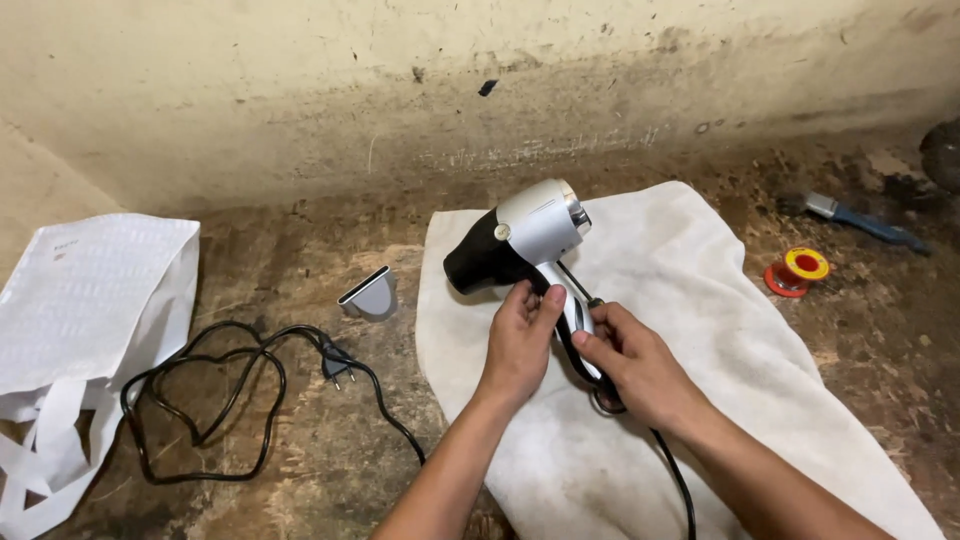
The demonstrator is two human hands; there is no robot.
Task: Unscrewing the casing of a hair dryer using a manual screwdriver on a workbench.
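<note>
I have the hair dryer lying on its side on the white towel spread over the stained table. My left hand is wrapped around the upper part of the silver handle, fingers curled closed on it, to keep the body from rolling. My right hand is closed on a thin screwdriver, its shaft angled up toward the joint where the handle meets the silver and black barrel. I judge that I am at the screw stage of opening the casing: the tip looks to be at or just beside a screw there, though the screw itself is too small to make out. The next move, as I read it, calls for keeping the tip square in the head and pressing down while turning, with the left hand holding hard so the dryer does not twist.

The black cord runs off the towel and loops on the table to my left, its plug lying free. Just beyond the plug sits the grey nozzle attachment, apart from the dryer. At the far left a white woven bag slumps, with a small faint print near its top. To the right, well apart, are a red and yellow solder spool and a blue-handled tool.
</note>
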